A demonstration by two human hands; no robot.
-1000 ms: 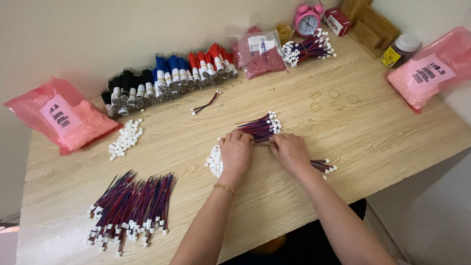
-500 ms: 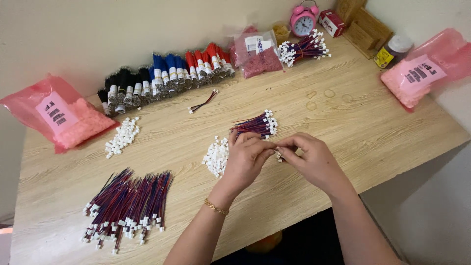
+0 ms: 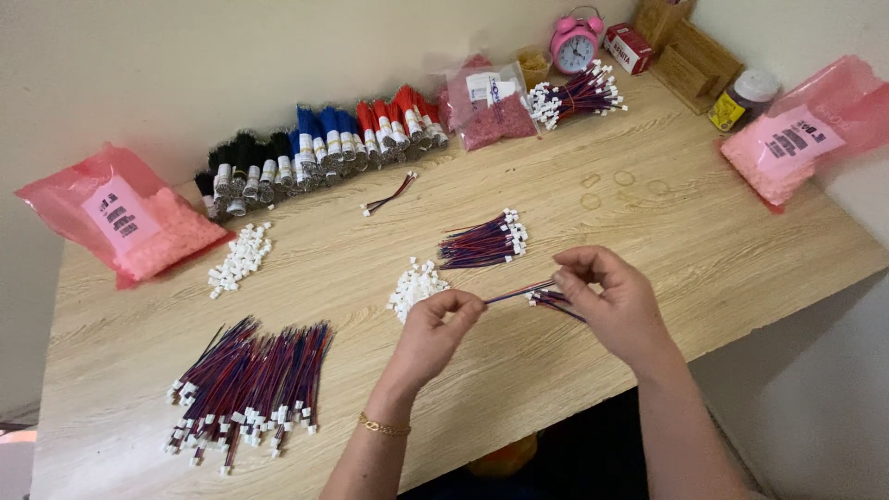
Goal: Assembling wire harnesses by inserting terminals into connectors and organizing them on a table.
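Note:
Above the table's front edge, my left hand (image 3: 438, 329) and my right hand (image 3: 607, 296) pinch the two ends of one thin red and blue wire lead (image 3: 519, 292). Under my right hand lie a few more such leads (image 3: 548, 300). A small pile of white plastic connectors (image 3: 414, 283) sits just above my left hand. Beyond it rests a short bundle of leads with white plugs (image 3: 485, 242).
A large loose heap of red and blue leads (image 3: 248, 381) lies front left. Also on the wooden table (image 3: 389, 231): a second connector pile (image 3: 241, 258), pink bags (image 3: 130, 222) (image 3: 796, 139), rolled black, blue and red wire bundles (image 3: 315, 148), one stray lead (image 3: 389, 194), a pink alarm clock (image 3: 574, 39).
My hands have lifted off the tabletop and drawn apart, stretching one lead between them. The view has shifted slightly.

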